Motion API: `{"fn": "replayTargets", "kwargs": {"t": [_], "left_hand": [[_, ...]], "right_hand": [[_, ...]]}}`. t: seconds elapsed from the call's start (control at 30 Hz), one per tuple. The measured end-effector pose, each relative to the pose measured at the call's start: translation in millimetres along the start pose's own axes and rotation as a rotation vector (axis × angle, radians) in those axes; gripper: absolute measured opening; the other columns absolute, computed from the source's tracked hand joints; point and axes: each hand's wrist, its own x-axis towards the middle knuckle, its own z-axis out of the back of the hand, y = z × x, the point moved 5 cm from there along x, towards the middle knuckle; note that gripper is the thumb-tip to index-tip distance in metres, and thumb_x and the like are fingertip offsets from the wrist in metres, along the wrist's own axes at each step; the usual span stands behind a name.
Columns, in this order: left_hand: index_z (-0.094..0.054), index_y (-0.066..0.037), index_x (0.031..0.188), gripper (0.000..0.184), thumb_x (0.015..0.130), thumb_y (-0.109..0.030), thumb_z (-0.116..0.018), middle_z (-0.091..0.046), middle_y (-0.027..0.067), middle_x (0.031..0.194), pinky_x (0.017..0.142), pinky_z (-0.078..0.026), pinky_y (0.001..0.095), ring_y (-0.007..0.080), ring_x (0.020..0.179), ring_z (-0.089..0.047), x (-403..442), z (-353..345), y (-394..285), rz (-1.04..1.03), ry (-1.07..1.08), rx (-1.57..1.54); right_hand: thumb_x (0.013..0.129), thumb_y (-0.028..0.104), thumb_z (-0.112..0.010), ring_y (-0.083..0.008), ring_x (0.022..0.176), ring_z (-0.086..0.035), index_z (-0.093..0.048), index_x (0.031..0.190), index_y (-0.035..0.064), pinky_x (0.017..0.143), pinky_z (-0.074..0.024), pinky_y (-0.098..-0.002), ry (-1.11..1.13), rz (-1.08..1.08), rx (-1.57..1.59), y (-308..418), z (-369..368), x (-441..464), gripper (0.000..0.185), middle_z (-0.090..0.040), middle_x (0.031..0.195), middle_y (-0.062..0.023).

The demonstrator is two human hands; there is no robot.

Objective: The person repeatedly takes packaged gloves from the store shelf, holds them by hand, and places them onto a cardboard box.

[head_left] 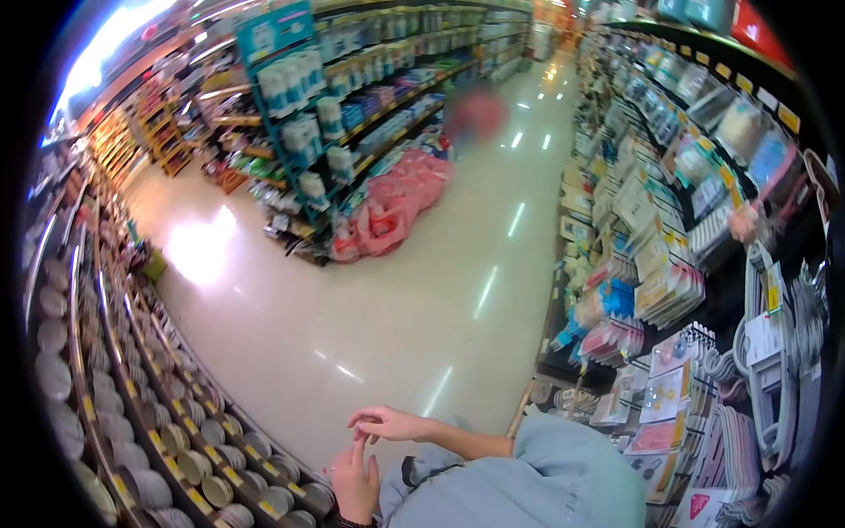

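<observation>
My left hand is low in the frame, with a ring on one finger and a dark bracelet at the wrist. Its fingers point upward, loosely apart, and nothing shows in them. My right hand reaches across from the right, its fingers stretched toward the left hand's fingertips; the two meet or nearly meet. No item is visible in it. Just below and right of the hands is my light blue clothing, with a dark strap or band near the left hand.
Shelves of stacked bowls curve along the left. On the right, a rack holds packaged goods and hangers. Pink bundled packages lie at the foot of the middle shelving. A shiny pale floor runs down the aisle.
</observation>
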Motion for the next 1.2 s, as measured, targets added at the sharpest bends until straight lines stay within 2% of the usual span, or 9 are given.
{"fn": "replayTargets", "kwargs": {"t": [0.2, 0.27, 0.47, 0.7, 0.77, 0.97, 1.0, 1.13, 1.2], "left_hand": [[-0.057, -0.004, 0.126, 0.042, 0.087, -0.016, -0.064, -0.063, 0.0148, 0.103, 0.083, -0.047, 0.0438, 0.0342, 0.096, -0.06, 77, -52, -82, -0.291, 0.202, -0.036], [-0.058, -0.005, 0.127, 0.042, 0.087, -0.017, -0.064, -0.063, 0.0141, 0.101, 0.082, -0.047, 0.0434, 0.0335, 0.095, -0.06, 95, -74, -99, -0.386, 0.274, -0.055], [-0.058, -0.003, 0.124, 0.038, 0.089, -0.015, -0.063, -0.063, 0.0145, 0.103, 0.086, -0.047, 0.0441, 0.0336, 0.098, -0.059, 181, -139, -140, -0.611, 0.498, -0.067], [-0.061, -0.003, 0.121, 0.033, 0.09, -0.015, -0.062, -0.063, 0.0151, 0.101, 0.088, -0.046, 0.0461, 0.0343, 0.098, -0.059, 308, -212, -197, -0.832, 0.511, -0.133], [-0.06, -0.004, 0.121, 0.033, 0.09, -0.014, -0.063, -0.064, 0.0151, 0.103, 0.088, -0.046, 0.0462, 0.0341, 0.1, -0.059, 346, -226, -213, -0.844, 0.547, -0.138], [-0.06, -0.004, 0.121, 0.033, 0.089, -0.011, -0.064, -0.064, 0.0147, 0.104, 0.087, -0.046, 0.0458, 0.0348, 0.1, -0.059, 455, -273, -268, -0.886, 0.563, -0.267], [-0.061, -0.002, 0.119, 0.03, 0.09, -0.008, -0.063, -0.068, 0.0137, 0.103, 0.087, -0.049, 0.0414, 0.0309, 0.097, -0.063, 469, -283, -280, -0.897, 0.627, -0.293], [-0.063, 0.002, 0.116, 0.023, 0.094, -0.004, -0.059, -0.072, 0.0115, 0.103, 0.09, -0.05, 0.0309, 0.0186, 0.098, -0.068, 511, -325, -346, -0.535, 1.033, -0.874], [-0.062, 0.002, 0.119, 0.023, 0.097, -0.005, -0.057, -0.071, 0.0099, 0.103, 0.089, -0.05, 0.0296, 0.0168, 0.098, -0.066, 516, -343, -378, -0.621, 1.09, -0.865]], "right_hand": [[0.104, 0.023, -0.048, -0.0165, 0.095, -0.063, -0.058, 0.12, 0.0018, 0.079, -0.0537, -0.0303, -0.31, 0.087, 0.162, 15, 106, -55, 0.028, -0.064, 0.102, -0.0091], [0.104, 0.021, -0.049, -0.0161, 0.098, -0.064, -0.059, 0.12, 0.0025, 0.084, -0.0525, -0.0303, -0.416, 0.115, 0.216, 11, 135, -78, 0.027, -0.065, 0.103, -0.0084], [0.103, 0.023, -0.05, -0.0164, 0.091, -0.064, -0.058, 0.116, 0.0049, 0.081, -0.0527, -0.0315, -0.77, 0.209, 0.341, 22, 215, -145, 0.024, -0.065, 0.101, -0.008], [0.103, 0.022, -0.049, -0.0139, 0.088, -0.064, -0.059, 0.114, 0.0047, 0.079, -0.0508, -0.0277, -1.071, 0.286, 0.404, 27, 333, -179, 0.023, -0.066, 0.097, -0.0058], [0.103, 0.019, -0.049, -0.0144, 0.09, -0.065, -0.06, 0.113, 0.003, 0.083, -0.0521, -0.0287, -1.16, 0.195, 0.442, 44, 366, -187, 0.022, -0.067, 0.098, -0.007], [0.103, 0.02, -0.049, -0.0143, 0.092, -0.064, -0.061, 0.114, 0.0043, 0.08, -0.0508, -0.0289, -1.285, 0.278, 0.307, 106, 448, -214, 0.022, -0.065, 0.097, -0.0052], [0.103, 0.02, -0.049, -0.0146, 0.092, -0.064, -0.061, 0.114, 0.0042, 0.081, -0.0507, -0.029, -1.333, 0.315, 0.303, 109, 459, -222, 0.022, -0.065, 0.097, -0.0053], [0.103, 0.02, -0.049, -0.0153, 0.094, -0.064, -0.06, 0.114, 0.0036, 0.081, -0.0506, -0.0297, -1.569, 0.398, 0.394, 109, 473, -259, 0.022, -0.065, 0.098, -0.0057], [0.103, 0.019, -0.049, -0.0158, 0.095, -0.064, -0.06, 0.114, 0.0033, 0.081, -0.0507, -0.0299, -1.635, 0.431, 0.461, 100, 479, -275, 0.023, -0.066, 0.098, -0.0059]]}}
